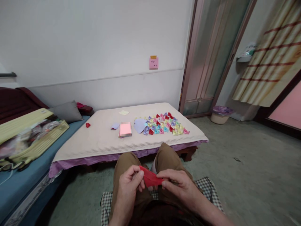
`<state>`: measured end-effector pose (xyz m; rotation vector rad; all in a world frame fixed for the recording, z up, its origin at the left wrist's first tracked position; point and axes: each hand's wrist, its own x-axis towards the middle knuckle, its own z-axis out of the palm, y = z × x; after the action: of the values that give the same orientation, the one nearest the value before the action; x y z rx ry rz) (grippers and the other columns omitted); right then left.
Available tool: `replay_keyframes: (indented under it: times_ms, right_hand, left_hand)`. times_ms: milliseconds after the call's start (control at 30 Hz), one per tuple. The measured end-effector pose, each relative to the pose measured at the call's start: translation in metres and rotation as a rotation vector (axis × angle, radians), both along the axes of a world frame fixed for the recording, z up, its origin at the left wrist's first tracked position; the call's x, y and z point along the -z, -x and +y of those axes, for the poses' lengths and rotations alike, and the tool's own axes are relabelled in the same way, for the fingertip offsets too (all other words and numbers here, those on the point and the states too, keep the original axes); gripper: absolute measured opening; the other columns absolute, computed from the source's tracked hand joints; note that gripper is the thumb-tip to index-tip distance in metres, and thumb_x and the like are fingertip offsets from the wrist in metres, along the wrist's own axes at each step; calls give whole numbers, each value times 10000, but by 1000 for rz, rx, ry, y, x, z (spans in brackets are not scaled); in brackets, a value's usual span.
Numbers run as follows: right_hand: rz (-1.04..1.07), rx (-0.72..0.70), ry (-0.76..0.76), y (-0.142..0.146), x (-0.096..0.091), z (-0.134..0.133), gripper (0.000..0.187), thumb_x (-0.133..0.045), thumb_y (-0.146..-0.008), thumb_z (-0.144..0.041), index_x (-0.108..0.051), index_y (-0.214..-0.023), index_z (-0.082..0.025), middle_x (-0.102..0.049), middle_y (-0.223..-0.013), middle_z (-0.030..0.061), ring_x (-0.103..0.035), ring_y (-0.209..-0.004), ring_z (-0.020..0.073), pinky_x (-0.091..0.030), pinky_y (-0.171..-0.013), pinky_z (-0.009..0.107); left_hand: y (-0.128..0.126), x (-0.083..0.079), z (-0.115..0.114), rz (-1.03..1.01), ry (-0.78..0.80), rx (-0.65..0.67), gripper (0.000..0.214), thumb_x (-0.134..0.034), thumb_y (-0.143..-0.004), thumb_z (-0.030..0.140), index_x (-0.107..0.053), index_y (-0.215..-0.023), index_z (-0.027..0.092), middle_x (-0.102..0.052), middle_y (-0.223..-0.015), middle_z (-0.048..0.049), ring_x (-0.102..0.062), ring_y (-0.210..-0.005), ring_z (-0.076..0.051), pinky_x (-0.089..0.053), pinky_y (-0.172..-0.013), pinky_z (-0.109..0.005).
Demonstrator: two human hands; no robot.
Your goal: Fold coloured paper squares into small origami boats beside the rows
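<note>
Between my two hands, just above my lap, is a folded piece of red paper (151, 178). My left hand (131, 182) pinches its left corner between thumb and fingers. The right end is gripped by my right hand (177, 185), thumb below and fingers on top. On the low bed in front stands a stack of square pink paper (125, 129). Beside it lie a small lilac sheet (115, 126) and a larger lilac paper piece (140, 125). Many small folded paper pieces (162, 124) in several colours spread to the right.
A small red folded piece (87, 125) and a pale yellow sheet (124, 112) lie on the cream bed cover (98, 141). At left, a blue bed (25, 179) carries an open yellow case (35, 141) and a grey pillow (67, 111). A lined bin (220, 115) stands by the door.
</note>
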<state>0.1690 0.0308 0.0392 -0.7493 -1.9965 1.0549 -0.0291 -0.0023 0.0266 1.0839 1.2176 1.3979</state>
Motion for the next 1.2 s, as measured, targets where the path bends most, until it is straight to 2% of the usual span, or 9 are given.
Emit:
replay_keyframes:
  times_ms: [167,367,533,700,833,933,1033,1133,1200]
  right_hand:
    - [-31,10,-91,-1,-2,0,151,-558,-860,-176,-673,-955,-202,-700,-862,17,-620,-789,139,-428,-725,209]
    - [-131,74,-81,-1,-4,-2,76,-551,-860,-198,-616,-823,-187,-620,-702,-14,-563,-668,127,-393,-621,204]
    - [-170,86,-78,1,3,2,118,-552,-864,-203,-587,-752,-189,-608,-716,-16,-548,-682,128,-376,-635,215]
    - [-73,82,-50,7,6,6,130,-572,-850,-220,-608,-729,-186,-621,-754,10,-558,-741,152,-397,-685,243]
    - [71,35,34,14,4,7,152,-586,-833,-255,-653,-719,-181,-638,-865,54,-578,-850,184,-423,-777,283]
    - [112,50,132,15,3,6,155,-625,-794,-279,-661,-679,-182,-644,-955,78,-583,-907,210,-420,-828,322]
    - [148,49,238,15,4,7,175,-657,-758,-305,-651,-636,-179,-640,-1028,88,-574,-961,236,-393,-880,364]
    - [197,1,348,15,8,9,185,-696,-725,-329,-671,-633,-171,-627,-1075,94,-569,-995,252,-363,-910,384]
    - [244,-36,423,15,11,10,185,-726,-697,-335,-687,-634,-165,-625,-1083,95,-569,-999,256,-355,-910,385]
  left_hand:
    - [-5,-3,2,-28,23,8,224,-623,-790,366,-593,-767,145,-653,-541,-18,-573,-466,-112,-418,-442,-190]
    - [-9,-5,0,-21,36,-14,227,-635,-778,371,-579,-816,155,-694,-683,-42,-670,-614,-164,-508,-508,-225]
    - [-9,-2,1,46,-29,33,241,-594,-808,385,-591,-803,143,-667,-596,-35,-609,-525,-130,-457,-477,-201]
    - [-13,-3,-1,139,-19,6,243,-558,-831,384,-576,-757,153,-530,-445,39,-414,-394,-73,-314,-412,-172]
    - [-18,-8,-3,186,-10,19,237,-572,-808,372,-567,-706,159,-480,-445,53,-387,-412,-79,-294,-433,-186]
    - [-18,-10,-2,215,15,12,211,-598,-780,342,-579,-673,160,-451,-448,55,-372,-423,-87,-271,-439,-198]
    - [-14,-10,0,234,-25,24,187,-633,-742,281,-591,-607,158,-510,-540,20,-409,-501,-105,-304,-492,-212]
    - [-11,-8,1,133,-79,91,190,-653,-708,231,-583,-551,150,-594,-723,-37,-497,-672,-150,-362,-601,-233]
    - [-13,-7,0,-12,-44,156,197,-652,-705,226,-564,-546,149,-582,-722,-36,-484,-656,-145,-352,-573,-234]
